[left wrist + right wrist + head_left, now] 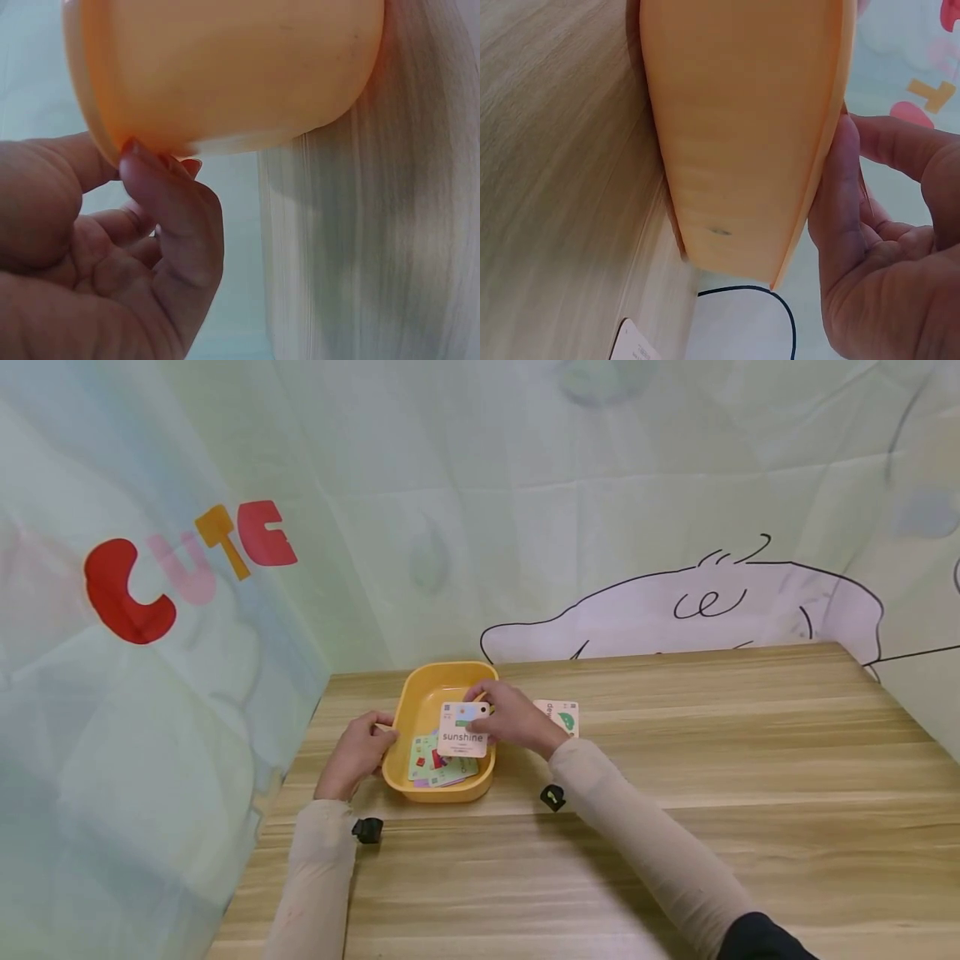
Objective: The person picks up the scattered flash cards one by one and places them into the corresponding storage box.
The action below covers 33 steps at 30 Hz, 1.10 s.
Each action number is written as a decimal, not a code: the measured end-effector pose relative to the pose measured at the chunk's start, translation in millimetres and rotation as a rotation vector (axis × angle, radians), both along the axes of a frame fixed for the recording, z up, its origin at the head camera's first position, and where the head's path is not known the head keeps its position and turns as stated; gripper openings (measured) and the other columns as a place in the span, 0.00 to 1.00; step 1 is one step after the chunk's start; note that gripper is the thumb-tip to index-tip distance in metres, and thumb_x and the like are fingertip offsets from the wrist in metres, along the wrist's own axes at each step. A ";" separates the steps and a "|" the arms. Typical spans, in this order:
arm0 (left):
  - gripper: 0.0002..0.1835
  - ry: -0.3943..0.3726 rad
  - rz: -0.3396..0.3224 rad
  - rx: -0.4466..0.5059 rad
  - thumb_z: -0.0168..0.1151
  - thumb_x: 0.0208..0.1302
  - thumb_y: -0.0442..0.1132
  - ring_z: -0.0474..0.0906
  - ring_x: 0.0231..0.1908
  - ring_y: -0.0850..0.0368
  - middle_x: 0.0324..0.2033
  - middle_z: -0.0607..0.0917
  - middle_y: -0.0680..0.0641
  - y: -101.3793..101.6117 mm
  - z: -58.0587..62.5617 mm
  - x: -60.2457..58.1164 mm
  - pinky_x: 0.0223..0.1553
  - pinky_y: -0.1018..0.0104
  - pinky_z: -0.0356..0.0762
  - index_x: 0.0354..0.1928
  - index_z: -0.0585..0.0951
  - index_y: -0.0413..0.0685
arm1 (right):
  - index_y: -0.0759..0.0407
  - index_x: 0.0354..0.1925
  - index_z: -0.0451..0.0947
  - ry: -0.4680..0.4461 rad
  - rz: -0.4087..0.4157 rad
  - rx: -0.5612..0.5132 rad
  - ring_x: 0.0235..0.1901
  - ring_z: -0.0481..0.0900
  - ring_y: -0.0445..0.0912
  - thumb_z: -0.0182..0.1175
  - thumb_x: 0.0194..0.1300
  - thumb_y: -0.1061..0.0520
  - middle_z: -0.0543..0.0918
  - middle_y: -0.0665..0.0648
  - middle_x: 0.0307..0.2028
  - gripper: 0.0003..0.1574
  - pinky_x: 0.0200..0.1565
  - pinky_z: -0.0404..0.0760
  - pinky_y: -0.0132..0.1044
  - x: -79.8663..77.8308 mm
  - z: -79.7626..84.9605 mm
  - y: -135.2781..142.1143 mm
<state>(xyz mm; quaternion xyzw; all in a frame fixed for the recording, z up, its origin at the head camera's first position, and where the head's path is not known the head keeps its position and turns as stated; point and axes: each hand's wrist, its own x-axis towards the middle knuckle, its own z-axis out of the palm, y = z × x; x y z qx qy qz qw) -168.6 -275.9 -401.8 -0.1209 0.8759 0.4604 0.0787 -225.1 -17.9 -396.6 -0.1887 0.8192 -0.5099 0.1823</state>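
Note:
In the head view a yellow plastic basin (441, 795) stands near the table's back left, with several printed cards (442, 770) lying in it. My right hand (517, 714) pinches a square card reading "sunshine" (462, 742) over the basin's right side. At the left rim, my left hand (360, 747) grips the basin's edge. Up close in the left wrist view, thumb and fingers of the left hand (150, 247) pinch that rim. From the right wrist view, the right hand (892, 225) is beside the basin wall (735, 135), the card's thin edge just showing.
Another card (566, 714) with a green picture lies on the wooden table (675, 760) right of the basin, partly behind the right hand. Black wrist devices (367, 831) sit by both forearms. A printed cloth (450, 527) hangs behind and at the left.

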 end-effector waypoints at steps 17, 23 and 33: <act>0.18 0.021 -0.003 0.012 0.51 0.77 0.39 0.78 0.28 0.53 0.38 0.75 0.41 -0.1 0.4 2.1 0.27 0.64 0.83 0.64 0.72 0.39 | 0.50 0.52 0.75 0.034 0.000 0.072 0.47 0.79 0.49 0.71 0.64 0.57 0.80 0.53 0.48 0.20 0.44 0.83 0.36 -1.2 -3.2 -8.6; 0.18 0.032 -0.005 0.019 0.51 0.77 0.39 0.79 0.28 0.54 0.37 0.75 0.41 -0.3 -1.5 1.0 0.27 0.63 0.84 0.63 0.72 0.38 | 0.50 0.51 0.76 0.054 0.002 0.096 0.47 0.78 0.49 0.71 0.64 0.56 0.81 0.52 0.46 0.19 0.47 0.81 0.37 -1.8 -4.4 -9.7; 0.19 0.032 -0.009 0.018 0.51 0.77 0.39 0.79 0.28 0.54 0.38 0.75 0.41 -0.7 -2.3 0.4 0.27 0.63 0.84 0.64 0.72 0.38 | 0.50 0.51 0.75 0.045 0.008 0.113 0.46 0.79 0.47 0.70 0.65 0.55 0.82 0.51 0.46 0.19 0.47 0.81 0.36 -1.6 -5.1 -8.6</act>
